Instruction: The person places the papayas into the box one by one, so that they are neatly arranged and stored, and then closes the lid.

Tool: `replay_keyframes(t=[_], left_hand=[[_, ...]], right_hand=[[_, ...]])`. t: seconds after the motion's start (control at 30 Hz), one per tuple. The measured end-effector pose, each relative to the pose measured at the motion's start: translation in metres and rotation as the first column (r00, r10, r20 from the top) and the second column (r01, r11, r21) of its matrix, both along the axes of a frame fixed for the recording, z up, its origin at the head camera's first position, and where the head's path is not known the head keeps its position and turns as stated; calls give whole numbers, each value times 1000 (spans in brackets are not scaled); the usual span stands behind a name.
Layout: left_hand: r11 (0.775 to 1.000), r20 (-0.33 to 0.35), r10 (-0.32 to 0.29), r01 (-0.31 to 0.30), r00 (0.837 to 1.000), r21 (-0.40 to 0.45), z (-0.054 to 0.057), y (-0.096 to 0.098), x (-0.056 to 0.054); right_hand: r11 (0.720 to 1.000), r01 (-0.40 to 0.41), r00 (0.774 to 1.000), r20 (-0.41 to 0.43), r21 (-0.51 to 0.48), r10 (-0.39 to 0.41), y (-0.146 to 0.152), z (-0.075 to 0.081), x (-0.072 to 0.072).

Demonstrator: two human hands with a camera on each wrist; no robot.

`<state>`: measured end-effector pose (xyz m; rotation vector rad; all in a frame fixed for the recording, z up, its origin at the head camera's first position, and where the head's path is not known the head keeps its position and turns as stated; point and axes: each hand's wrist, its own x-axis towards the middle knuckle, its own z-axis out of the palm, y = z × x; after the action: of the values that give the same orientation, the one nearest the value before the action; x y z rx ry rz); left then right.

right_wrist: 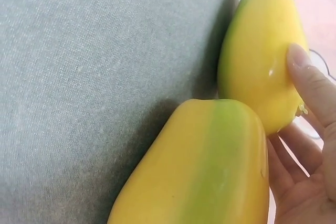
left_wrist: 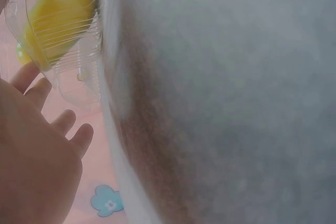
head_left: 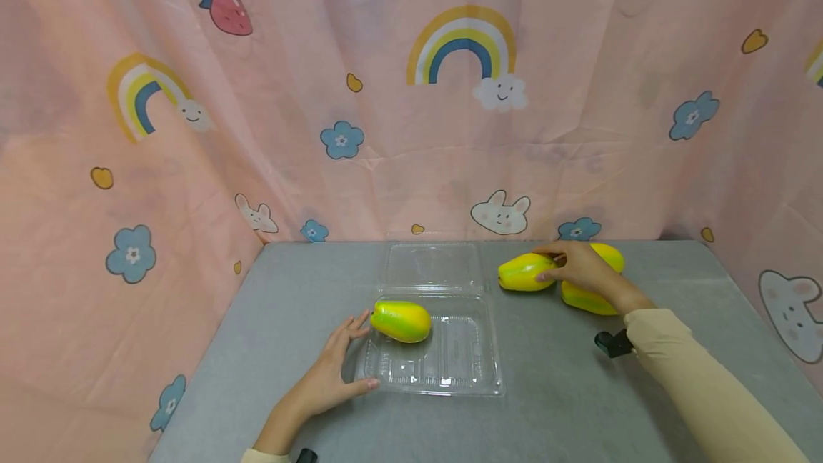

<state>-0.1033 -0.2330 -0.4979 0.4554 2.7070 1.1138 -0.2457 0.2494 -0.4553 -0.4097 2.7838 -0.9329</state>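
A clear plastic clamshell box [head_left: 458, 357] lies with its lid folded back. One yellow-green papaya [head_left: 401, 321] sits in the left part of its tray. My left hand [head_left: 326, 376] is at the box's left side, fingers spread and fairly straight; in the left wrist view its fingertips [left_wrist: 39, 88] are close to the clear wall. At the back right, my right hand [head_left: 581, 266] grips a second papaya [right_wrist: 257, 51] at one end, the thumb on its side. Two more papayas, a nearer one [head_left: 588, 300] and a farther one [head_left: 609, 256], lie beside and partly under that hand.
The raised lid [head_left: 432, 266] lies toward the back edge of the grey table [head_left: 546, 391]. A pink printed curtain [head_left: 386, 184] hangs behind and along both sides. Dark wrist-camera mounts show at both wrists.
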Motion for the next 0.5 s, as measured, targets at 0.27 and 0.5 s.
replay_keyframes(t=[0.27, 0.5], left_hand=[[1000, -7, 2, -2, 1000, -2, -1, 0, 0], [1000, -15, 7, -7, 1000, 2, -2, 1, 1]], right_hand=[[1000, 15, 1000, -1, 5, -15, 0, -2, 0], [1000, 13, 1000, -21, 2, -13, 0, -2, 1]])
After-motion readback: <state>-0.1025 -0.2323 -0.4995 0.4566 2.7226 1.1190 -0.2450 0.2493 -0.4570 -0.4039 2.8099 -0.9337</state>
